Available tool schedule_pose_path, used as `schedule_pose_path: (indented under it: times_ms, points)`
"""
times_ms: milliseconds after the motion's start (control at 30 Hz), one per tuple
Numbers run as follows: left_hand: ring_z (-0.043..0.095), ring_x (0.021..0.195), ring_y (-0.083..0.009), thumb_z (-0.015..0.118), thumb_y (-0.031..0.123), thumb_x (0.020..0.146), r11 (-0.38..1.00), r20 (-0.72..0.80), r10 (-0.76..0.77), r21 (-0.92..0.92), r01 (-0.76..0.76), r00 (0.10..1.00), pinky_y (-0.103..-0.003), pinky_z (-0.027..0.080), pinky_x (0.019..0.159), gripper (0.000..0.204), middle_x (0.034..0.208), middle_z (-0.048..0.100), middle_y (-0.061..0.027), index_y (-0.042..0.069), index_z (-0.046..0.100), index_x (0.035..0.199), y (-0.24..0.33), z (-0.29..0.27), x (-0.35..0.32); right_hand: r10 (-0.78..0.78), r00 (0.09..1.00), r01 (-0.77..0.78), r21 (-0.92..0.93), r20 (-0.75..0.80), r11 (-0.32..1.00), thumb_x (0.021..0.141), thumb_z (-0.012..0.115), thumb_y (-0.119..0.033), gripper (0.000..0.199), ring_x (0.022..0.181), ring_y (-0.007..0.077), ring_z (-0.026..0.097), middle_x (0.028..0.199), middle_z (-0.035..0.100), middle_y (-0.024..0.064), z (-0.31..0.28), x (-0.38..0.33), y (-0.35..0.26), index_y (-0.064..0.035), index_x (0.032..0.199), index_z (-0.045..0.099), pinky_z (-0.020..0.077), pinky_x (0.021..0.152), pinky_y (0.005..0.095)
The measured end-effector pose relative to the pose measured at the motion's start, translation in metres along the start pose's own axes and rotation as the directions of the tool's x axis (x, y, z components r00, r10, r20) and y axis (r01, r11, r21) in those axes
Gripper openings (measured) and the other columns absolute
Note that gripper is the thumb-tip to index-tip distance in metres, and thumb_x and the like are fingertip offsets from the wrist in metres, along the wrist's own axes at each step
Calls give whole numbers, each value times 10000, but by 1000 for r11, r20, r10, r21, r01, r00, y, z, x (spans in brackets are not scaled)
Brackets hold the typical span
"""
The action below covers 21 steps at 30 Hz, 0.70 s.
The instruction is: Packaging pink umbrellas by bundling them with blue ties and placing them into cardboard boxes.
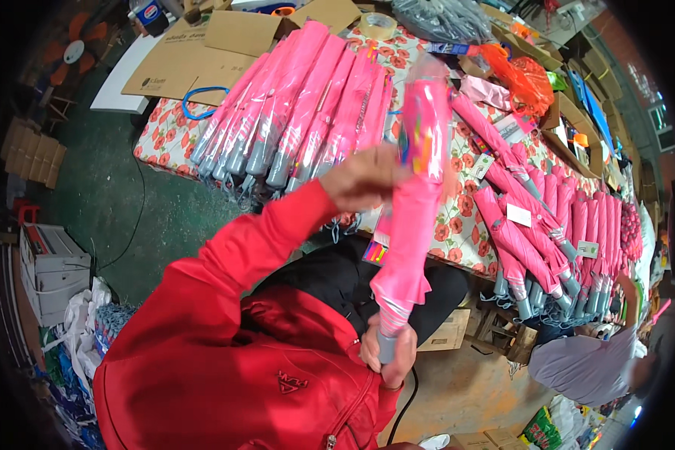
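A folded pink umbrella [411, 240] stands nearly upright before me, tilted slightly right at its top. Around its grey handle [387, 348] my right hand [391, 351] is closed, low near my lap. A clear plastic sleeve with coloured print [427, 139] covers the umbrella's upper part; its lower part is bare. My left hand [364, 180], blurred by motion, is at the sleeve's lower edge, its fingers seemingly closed on the plastic. Several sleeved pink umbrellas [296, 97] lie side by side on the flowered tablecloth [169, 135], left of the held one.
More pink umbrellas, some with white tags [519, 215], lie at the table's right. A person in a grey shirt [581, 367] sits beyond them. Cardboard [180, 60], a tape roll [378, 25] and an orange bag [521, 79] lie along the back. A grey case [52, 266] stands at left.
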<state>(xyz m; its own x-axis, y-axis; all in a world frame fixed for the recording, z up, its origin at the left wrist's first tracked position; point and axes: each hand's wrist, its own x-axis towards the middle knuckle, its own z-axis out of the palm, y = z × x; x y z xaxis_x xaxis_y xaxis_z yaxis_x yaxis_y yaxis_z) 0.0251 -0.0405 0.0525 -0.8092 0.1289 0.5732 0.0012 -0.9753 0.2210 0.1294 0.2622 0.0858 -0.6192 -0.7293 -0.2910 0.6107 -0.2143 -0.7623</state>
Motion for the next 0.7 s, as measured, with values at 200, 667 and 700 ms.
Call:
schedule_pose_path:
  times_ms: [200,667,700]
  points:
    - [545,1289,-340,688,21,798,962,-354,-5,253,101,935,-457,434,1087,683,1385,544,-232,-11,428,1428,-15,70,19,-377,920,269,-527,-108,807,1009,478,-354,477,417,91,344,620,506,72,8,19,4,84,1183,547,315,406,231]
    - [488,1316,-445,703,216,858,989,-75,-40,137,50,996,-548,374,1121,722,1415,494,-287,-36,380,1452,-24,45,-28,91,907,-353,623,411,698,1026,445,-323,456,396,94,330,625,528,90,-2,31,10,90,1204,520,279,369,228]
    - [498,1307,-445,711,228,858,998,-75,-9,60,14,997,-544,383,1115,719,1406,501,-292,-36,392,1445,-22,42,-29,108,889,-396,630,445,668,1026,444,-311,442,400,97,335,627,531,92,-2,31,13,89,1198,521,285,373,230]
